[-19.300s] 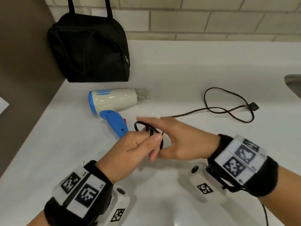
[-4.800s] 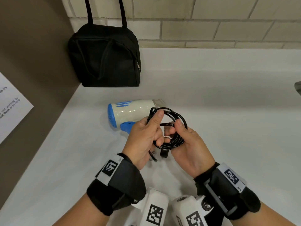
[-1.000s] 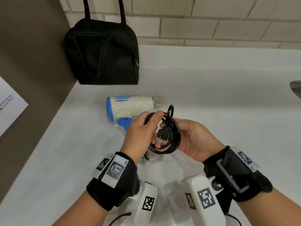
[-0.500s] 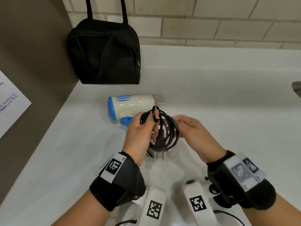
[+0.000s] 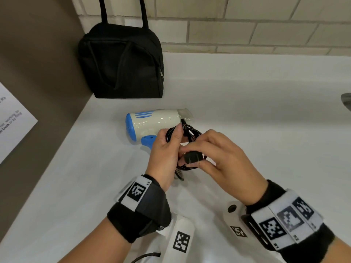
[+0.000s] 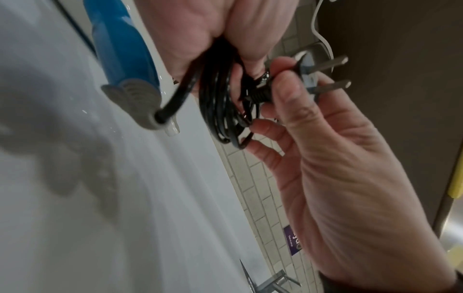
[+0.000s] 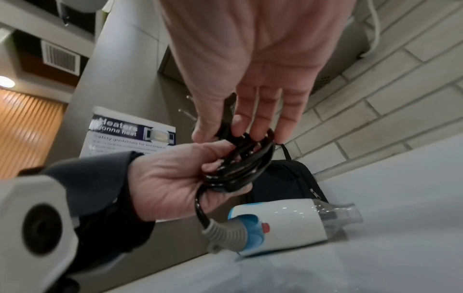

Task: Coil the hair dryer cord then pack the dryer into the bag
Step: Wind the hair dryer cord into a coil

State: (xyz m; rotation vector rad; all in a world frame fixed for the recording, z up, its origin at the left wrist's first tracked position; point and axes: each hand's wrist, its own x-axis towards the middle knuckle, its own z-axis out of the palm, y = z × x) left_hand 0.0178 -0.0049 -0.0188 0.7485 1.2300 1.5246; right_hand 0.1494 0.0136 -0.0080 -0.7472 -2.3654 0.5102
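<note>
Two hands: left hand [image 5: 165,158] grips one coiled cord [image 5: 190,133]; right hand [image 5: 226,160] pinches its plug [image 5: 192,157].

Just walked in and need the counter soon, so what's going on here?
A person is packing up a hair dryer. The left hand grips the coiled cord, while the right hand pinches the plug beside the coil. The dryer lies on the white counter, not yet packed. The black bag stands zipped against the wall behind it.
</note>
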